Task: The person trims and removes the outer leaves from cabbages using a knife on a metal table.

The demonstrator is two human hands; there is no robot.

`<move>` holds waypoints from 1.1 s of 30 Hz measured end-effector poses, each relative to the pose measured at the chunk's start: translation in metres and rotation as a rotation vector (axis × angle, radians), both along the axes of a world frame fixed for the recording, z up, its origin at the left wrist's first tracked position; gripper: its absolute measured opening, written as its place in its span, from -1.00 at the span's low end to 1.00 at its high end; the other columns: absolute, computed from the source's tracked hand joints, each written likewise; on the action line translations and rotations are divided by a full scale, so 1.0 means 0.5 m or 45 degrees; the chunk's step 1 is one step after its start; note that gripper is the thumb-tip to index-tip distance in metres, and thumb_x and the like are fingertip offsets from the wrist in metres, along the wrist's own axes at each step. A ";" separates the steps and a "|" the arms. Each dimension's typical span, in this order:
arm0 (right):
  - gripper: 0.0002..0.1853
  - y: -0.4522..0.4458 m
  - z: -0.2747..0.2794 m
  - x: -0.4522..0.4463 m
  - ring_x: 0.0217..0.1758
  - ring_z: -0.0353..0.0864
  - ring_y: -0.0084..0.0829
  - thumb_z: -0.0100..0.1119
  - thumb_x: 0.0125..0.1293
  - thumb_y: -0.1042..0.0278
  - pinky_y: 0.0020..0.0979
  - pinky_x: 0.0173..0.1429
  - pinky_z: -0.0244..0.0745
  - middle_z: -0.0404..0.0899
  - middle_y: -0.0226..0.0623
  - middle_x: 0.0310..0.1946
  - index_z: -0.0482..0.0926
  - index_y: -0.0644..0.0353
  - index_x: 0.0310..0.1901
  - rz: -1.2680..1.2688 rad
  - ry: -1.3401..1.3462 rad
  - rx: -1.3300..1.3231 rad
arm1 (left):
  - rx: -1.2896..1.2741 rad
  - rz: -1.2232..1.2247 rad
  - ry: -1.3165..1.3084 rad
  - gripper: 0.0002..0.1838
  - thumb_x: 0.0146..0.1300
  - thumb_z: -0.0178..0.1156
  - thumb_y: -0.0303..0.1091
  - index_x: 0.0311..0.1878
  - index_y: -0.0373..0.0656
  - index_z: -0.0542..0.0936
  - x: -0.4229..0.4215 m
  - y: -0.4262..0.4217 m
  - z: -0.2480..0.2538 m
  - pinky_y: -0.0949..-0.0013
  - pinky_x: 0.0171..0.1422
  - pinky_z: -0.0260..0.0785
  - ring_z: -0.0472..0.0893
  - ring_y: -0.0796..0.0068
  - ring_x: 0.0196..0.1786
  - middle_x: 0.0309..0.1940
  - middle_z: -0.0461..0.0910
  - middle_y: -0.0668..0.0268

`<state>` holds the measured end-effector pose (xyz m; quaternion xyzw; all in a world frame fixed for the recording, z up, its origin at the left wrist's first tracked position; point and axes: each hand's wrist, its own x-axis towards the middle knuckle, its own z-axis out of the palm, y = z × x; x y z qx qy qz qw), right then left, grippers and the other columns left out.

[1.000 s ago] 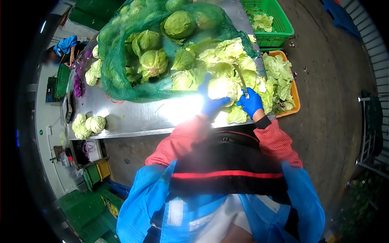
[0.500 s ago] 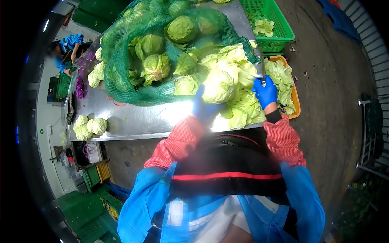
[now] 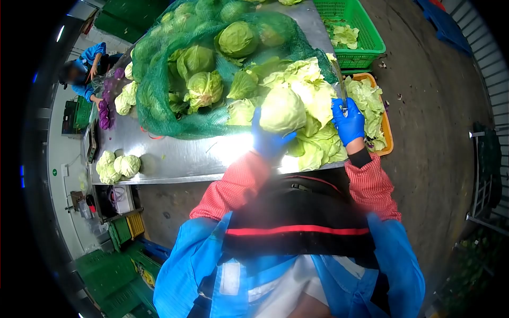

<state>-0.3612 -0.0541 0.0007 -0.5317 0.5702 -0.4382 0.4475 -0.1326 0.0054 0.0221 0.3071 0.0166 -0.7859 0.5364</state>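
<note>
My left hand (image 3: pixel 269 140), in a blue glove, cups a pale green cabbage (image 3: pixel 283 109) from its left and underside. A knife (image 3: pixel 340 82) is gripped in my blue-gloved right hand (image 3: pixel 349 123), its blade pointing away from me toward the far side. Between the two hands lies a heap of loose cabbage leaves (image 3: pixel 320 144) on the metal table (image 3: pixel 185 158). Behind the held cabbage, a green mesh sack (image 3: pixel 154 119) lies open with several whole cabbages (image 3: pixel 204 89) inside.
Trimmed leaves fill an orange crate (image 3: pixel 389 139) beside the table, near a green crate (image 3: pixel 375 47). Several peeled cabbages (image 3: pixel 127 165) sit at the left corner. Purple cabbages (image 3: pixel 104 114) line the left edge, where another person (image 3: pixel 87 69) works.
The cabbage has turned in my left hand and shifted slightly left, showing a smoother face. My right hand has tilted with the knife, whose blade now points farther away. The other person's arms moved.
</note>
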 end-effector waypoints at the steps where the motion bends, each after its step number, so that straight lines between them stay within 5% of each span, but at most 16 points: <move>1: -0.70 -0.006 -0.004 -0.006 -0.42 0.62 -0.41 0.20 0.35 0.15 -0.38 -0.31 0.48 0.61 -0.19 -0.45 0.54 0.16 -0.03 0.022 -0.013 0.055 | -0.054 -0.020 0.054 -0.12 0.23 -0.08 0.42 0.46 0.01 0.19 -0.003 0.002 0.009 -0.03 0.22 0.40 0.42 0.06 0.29 0.35 0.33 0.15; 5: -0.43 0.013 0.034 0.014 -0.41 0.62 -0.24 0.21 0.31 -0.09 -0.28 -0.27 0.48 0.59 -0.10 -0.44 0.43 0.13 0.20 0.226 0.186 -0.115 | -0.387 -0.511 0.390 -0.03 0.18 -0.11 0.51 0.48 0.00 0.14 0.017 -0.006 -0.017 -0.04 0.16 0.45 0.44 -0.03 0.27 0.38 0.26 0.08; 7: -0.21 0.026 0.059 0.030 -0.37 0.61 -0.28 0.24 0.24 -0.20 -0.30 -0.24 0.48 0.59 -0.13 -0.40 0.30 0.12 0.36 0.386 0.336 -0.196 | -0.235 -0.436 -0.301 -0.08 0.25 -0.17 0.49 0.47 -0.01 0.16 0.006 -0.006 0.019 -0.10 0.10 0.49 0.47 0.02 0.26 0.35 0.32 0.09; 9: -0.24 0.026 0.077 0.043 -0.36 0.58 -0.41 0.28 0.23 -0.14 -0.36 -0.23 0.48 0.59 -0.21 -0.40 0.34 0.16 0.33 0.409 -0.084 0.207 | -0.266 -0.364 -0.639 -0.12 0.29 -0.19 0.46 0.47 -0.01 0.18 0.009 -0.010 0.028 -0.15 0.12 0.48 0.47 0.05 0.27 0.34 0.35 0.10; 11: -0.36 0.031 0.035 0.055 -0.35 0.55 -0.49 0.29 0.26 -0.05 -0.40 -0.22 0.49 0.59 -0.27 -0.40 0.43 0.21 0.23 0.388 0.047 0.074 | -0.491 -0.305 -0.638 -0.15 0.31 -0.17 0.43 0.47 0.00 0.18 0.038 -0.023 0.012 -0.19 0.21 0.40 0.43 0.08 0.31 0.35 0.35 0.13; 14: -0.50 0.044 0.005 0.065 -0.34 0.54 -0.55 0.29 0.29 0.08 -0.43 -0.19 0.50 0.60 -0.33 -0.38 0.51 0.26 0.12 0.346 -0.138 0.071 | -0.238 -0.173 -0.207 -0.16 0.31 -0.13 0.40 0.48 0.01 0.17 0.037 -0.014 -0.003 -0.21 0.31 0.30 0.40 0.08 0.35 0.37 0.33 0.14; 16: -0.62 0.037 0.011 0.055 -0.33 0.55 -0.61 0.28 0.30 0.21 -0.43 -0.20 0.53 0.60 -0.38 -0.38 0.56 0.25 0.06 0.229 -0.404 0.224 | -0.159 -0.106 -0.289 -0.15 0.31 -0.11 0.39 0.48 -0.02 0.18 0.028 -0.004 0.018 -0.18 0.34 0.28 0.39 0.08 0.36 0.37 0.33 0.15; 17: -0.62 0.018 -0.015 0.031 -0.48 0.58 -0.64 0.24 0.35 0.18 -0.58 -0.47 0.41 0.62 -0.34 -0.37 0.51 0.16 0.12 0.200 -0.300 0.221 | -0.115 -0.064 -0.327 -0.14 0.31 -0.09 0.39 0.48 -0.03 0.18 0.024 0.005 0.029 -0.16 0.36 0.26 0.39 0.08 0.36 0.37 0.33 0.15; 19: -0.40 0.007 -0.010 0.010 -0.41 0.61 -0.48 0.30 0.28 0.03 -0.43 -0.35 0.51 0.62 -0.23 -0.37 0.39 0.06 0.29 0.043 0.520 -0.239 | -0.227 -0.109 -0.487 -0.14 0.30 -0.04 0.37 0.46 -0.07 0.19 0.041 -0.004 -0.017 -0.08 0.33 0.32 0.42 0.11 0.33 0.36 0.35 0.16; 20: -0.11 0.021 0.056 0.017 -0.35 0.63 -0.29 0.37 0.16 -0.10 -0.29 -0.20 0.54 0.61 -0.14 -0.30 0.16 -0.06 0.46 0.164 0.560 0.061 | -0.336 -0.115 -0.695 -0.14 0.29 -0.03 0.37 0.46 -0.08 0.20 0.055 -0.011 -0.076 -0.06 0.32 0.33 0.43 0.12 0.32 0.35 0.36 0.17; 22: -0.03 0.063 0.111 0.069 -0.37 0.62 -0.22 0.38 0.11 -0.12 -0.25 -0.22 0.54 0.60 -0.13 -0.26 0.07 -0.09 0.49 0.260 0.630 -0.231 | -0.090 -0.030 -0.360 -0.11 0.27 0.03 0.37 0.45 -0.10 0.19 0.031 -0.006 -0.020 -0.05 0.29 0.37 0.47 0.14 0.27 0.32 0.38 0.18; 25: 0.20 0.076 0.158 0.118 -0.29 0.64 -0.12 0.37 -0.04 -0.26 -0.19 -0.28 0.54 0.55 -0.16 -0.23 -0.16 -0.10 0.54 0.406 0.816 -0.408 | -0.178 -0.125 -0.010 -0.09 0.25 0.04 0.38 0.45 -0.10 0.17 0.022 -0.007 -0.058 -0.03 0.31 0.37 0.48 0.09 0.25 0.31 0.38 0.15; 26: -0.01 0.073 0.159 0.120 -0.33 0.63 -0.20 0.34 0.03 -0.12 -0.25 -0.35 0.52 0.52 -0.23 -0.34 0.11 -0.10 0.49 0.377 0.886 -0.520 | -0.167 -0.137 0.063 -0.09 0.24 0.04 0.38 0.45 -0.10 0.16 0.021 -0.007 -0.057 -0.02 0.32 0.38 0.49 0.07 0.24 0.31 0.38 0.13; 29: -0.31 0.056 0.111 0.107 -0.47 0.54 -0.25 0.38 0.11 0.10 -0.34 -0.42 0.48 0.48 -0.29 -0.44 0.44 -0.03 0.31 0.224 1.151 -1.071 | -0.051 -0.060 -0.104 -0.12 0.26 0.03 0.37 0.44 -0.07 0.17 0.010 0.007 -0.055 0.01 0.25 0.44 0.51 0.09 0.21 0.29 0.40 0.14; 30: -0.55 0.050 0.121 0.097 -0.48 0.56 -0.35 0.36 0.17 0.22 -0.38 -0.41 0.48 0.53 -0.31 -0.41 0.61 0.06 0.11 0.233 1.085 -1.138 | -0.048 -0.076 -0.093 -0.12 0.24 0.03 0.40 0.44 -0.03 0.20 0.006 0.012 -0.050 0.01 0.22 0.46 0.47 0.12 0.25 0.31 0.39 0.17; 33: -0.60 0.026 0.103 0.097 -0.47 0.52 -0.51 0.36 0.21 0.24 -0.48 -0.35 0.46 0.59 -0.34 -0.35 0.61 0.09 0.08 0.172 0.361 -0.834 | 0.069 -0.061 -0.288 -0.10 0.20 0.03 0.44 0.42 -0.02 0.24 -0.006 0.013 -0.011 -0.01 0.25 0.42 0.40 0.15 0.33 0.34 0.35 0.19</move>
